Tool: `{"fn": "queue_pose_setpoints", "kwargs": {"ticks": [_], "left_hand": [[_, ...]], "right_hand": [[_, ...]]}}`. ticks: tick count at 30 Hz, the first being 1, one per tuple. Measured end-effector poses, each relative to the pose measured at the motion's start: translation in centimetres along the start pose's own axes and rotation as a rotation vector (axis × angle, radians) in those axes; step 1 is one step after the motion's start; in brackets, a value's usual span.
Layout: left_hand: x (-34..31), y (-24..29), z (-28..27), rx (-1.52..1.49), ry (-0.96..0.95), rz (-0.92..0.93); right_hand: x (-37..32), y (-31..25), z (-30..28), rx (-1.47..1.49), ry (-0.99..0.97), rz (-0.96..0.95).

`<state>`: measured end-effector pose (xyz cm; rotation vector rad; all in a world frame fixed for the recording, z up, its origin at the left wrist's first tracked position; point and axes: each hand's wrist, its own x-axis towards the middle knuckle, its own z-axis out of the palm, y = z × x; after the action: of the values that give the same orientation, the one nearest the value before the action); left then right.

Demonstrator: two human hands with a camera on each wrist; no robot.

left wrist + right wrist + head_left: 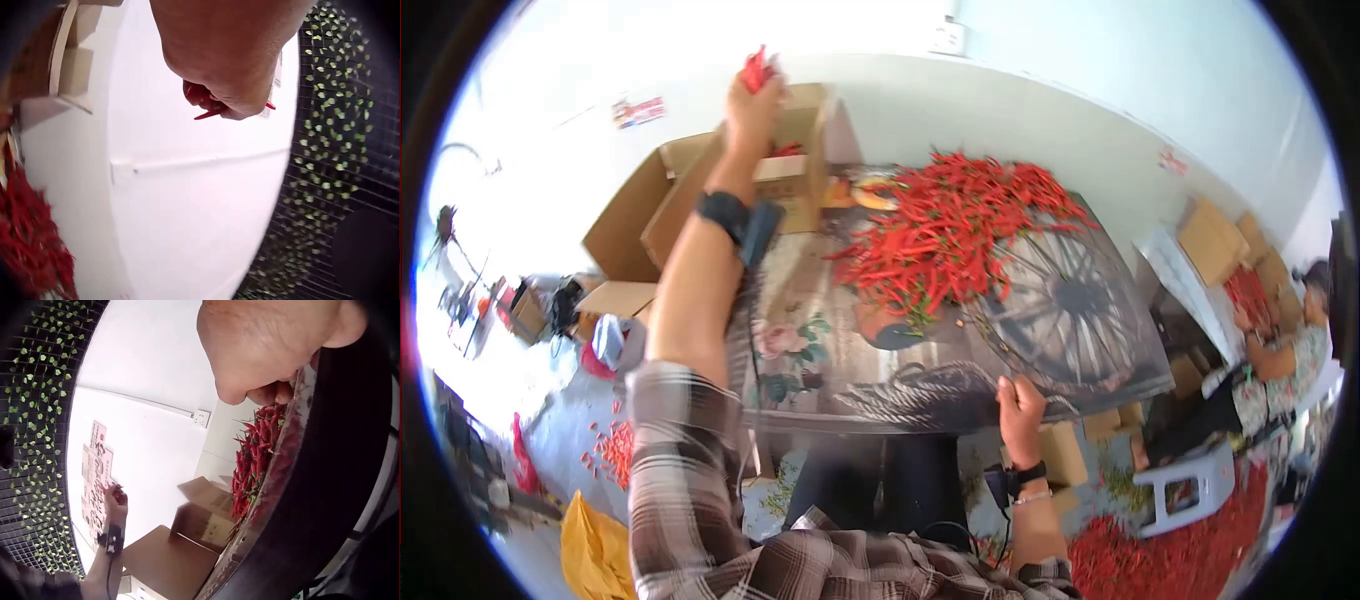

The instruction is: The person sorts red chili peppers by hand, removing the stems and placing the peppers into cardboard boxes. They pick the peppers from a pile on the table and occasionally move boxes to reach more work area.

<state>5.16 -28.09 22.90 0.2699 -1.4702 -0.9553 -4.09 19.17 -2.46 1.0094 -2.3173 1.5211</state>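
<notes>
My left hand (752,112) is raised above an upright cardboard box (782,190), its fingers curled round several red chilies (757,68). In the left wrist view, red tips (209,114) stick out of that hand (228,69). The right wrist view also shows the raised hand (116,503) in front of the wall. My right hand (1022,412) grips the front edge of the table (820,405); in the right wrist view the hand (269,350) has its fingers bent at that edge. A large heap of red chilies (960,225) lies on the table's back half.
Open cardboard boxes (630,225) stand left of the table. At the right, a seated person (1280,370) handles chilies beside other boxes (1212,240). A pale stool (1195,490) and many chilies (1150,560) are on the floor; a yellow bag (595,550) lies lower left.
</notes>
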Motion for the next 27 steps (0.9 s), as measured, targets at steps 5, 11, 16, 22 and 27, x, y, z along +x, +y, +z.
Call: {"fn": "queue_pose_setpoints", "kwargs": {"ticks": [5, 11, 16, 22, 27], "left_hand": [[-0.5, -3.7, -0.2, 0.815, -0.191, -0.246], [-13.1, -0.9, 2.6, 0.152, -0.367, 0.001], [-25.0, 2.2, 5.7, -0.512, -0.562, -0.771], [-29.2, -1.9, 6.6, -0.901, -0.592, -1.184], [-29.7, -4.0, 5.8, -0.905, -0.674, -1.290]], "right_hand": [[-0.1, 0.9, 0.5, 0.063, 0.030, -0.053], [0.0, 0.1, 0.1, 0.009, -0.012, -0.028], [0.2, -0.1, 0.0, 0.061, -0.052, 0.016], [3.6, -0.8, -2.9, 0.287, -0.361, 0.455], [11.6, -1.9, -2.7, 0.037, -0.374, 0.288]]}}
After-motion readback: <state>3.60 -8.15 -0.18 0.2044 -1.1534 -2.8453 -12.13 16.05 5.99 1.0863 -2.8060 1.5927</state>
